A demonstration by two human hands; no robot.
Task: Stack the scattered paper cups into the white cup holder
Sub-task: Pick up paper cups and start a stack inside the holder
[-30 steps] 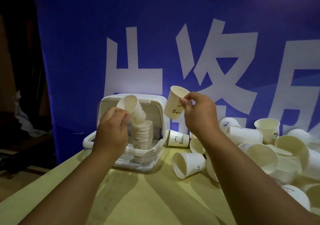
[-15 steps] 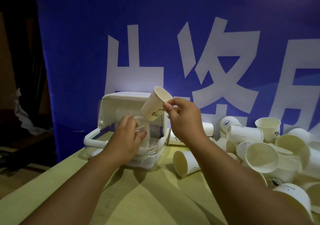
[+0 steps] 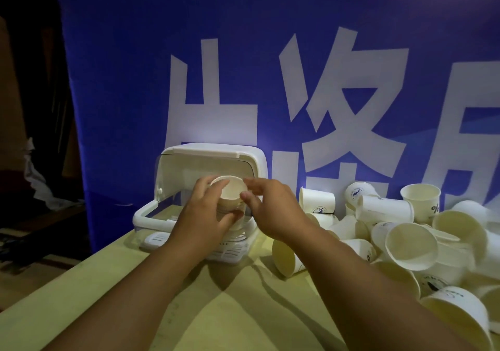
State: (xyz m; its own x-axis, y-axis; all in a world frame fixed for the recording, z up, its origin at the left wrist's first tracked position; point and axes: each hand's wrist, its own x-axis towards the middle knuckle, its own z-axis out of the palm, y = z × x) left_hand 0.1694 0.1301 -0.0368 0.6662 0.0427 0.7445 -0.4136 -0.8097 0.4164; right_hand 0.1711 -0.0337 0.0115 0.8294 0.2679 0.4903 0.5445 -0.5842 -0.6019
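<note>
I have the left hand (image 3: 205,222) wrapped round the stack of cups (image 3: 233,208) that stands inside the white cup holder (image 3: 151,216) — the fingers curl on its side and the thumb is in front. The right hand (image 3: 273,210) is just beside it, with its thumb on the rim of the top cup (image 3: 229,192); I cannot tell if it pinches that rim or only touches it. The top cup sits mouth up on the stack and looks almost pushed home. So I think only a small part of the job is done: one short stack is in the holder. A lot is left — a big heap of loose cups (image 3: 411,245) lies on the counter (image 3: 243,312) to the right, some on their sides, some upright, some piled on each other. A tipped cup (image 3: 286,258) lies just by the holder. I cannot count the heap, as it runs off the edge of the view, but I guess many more cups must go in
</note>
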